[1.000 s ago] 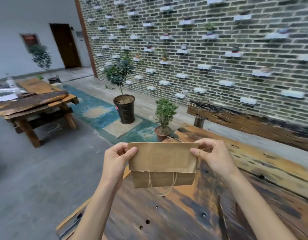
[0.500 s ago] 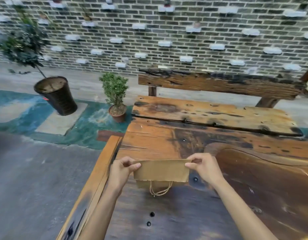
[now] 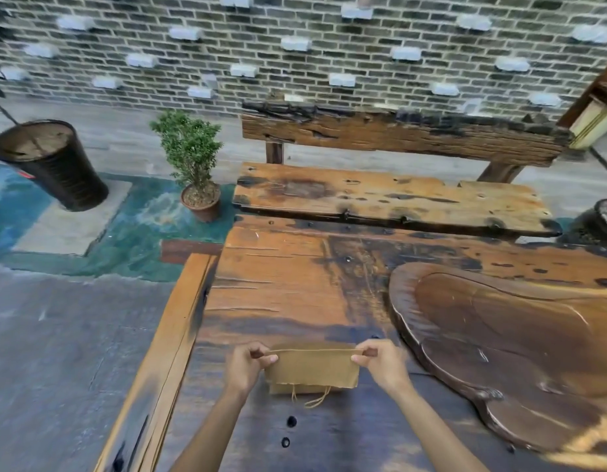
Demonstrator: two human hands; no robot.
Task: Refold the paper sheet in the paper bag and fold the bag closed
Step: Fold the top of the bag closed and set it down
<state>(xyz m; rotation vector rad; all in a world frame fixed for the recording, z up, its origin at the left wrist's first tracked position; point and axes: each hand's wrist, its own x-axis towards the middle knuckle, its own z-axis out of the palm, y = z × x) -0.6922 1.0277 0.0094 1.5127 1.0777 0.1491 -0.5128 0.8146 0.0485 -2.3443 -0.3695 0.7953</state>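
Observation:
A brown paper bag point(image 3: 312, 367) with its top flap folded over lies low over the near part of the wooden table point(image 3: 295, 284). Twine handles point(image 3: 312, 400) hang from under the flap's torn edge. My left hand point(image 3: 245, 366) pinches the bag's upper left corner and my right hand point(image 3: 380, 362) pinches its upper right corner. The fold runs straight between my two hands. The paper sheet is hidden inside the bag.
A carved dark wooden tray point(image 3: 499, 335) lies on the table to the right. A wooden bench point(image 3: 390, 195) stands behind the table against a brick wall. A small potted plant point(image 3: 193, 165) and a black pot point(image 3: 53, 165) stand on the floor at left.
My view has swung right and down from the room to the table. Both hands have lowered the folded bag from mid-air toward the tabletop, keeping the same grip.

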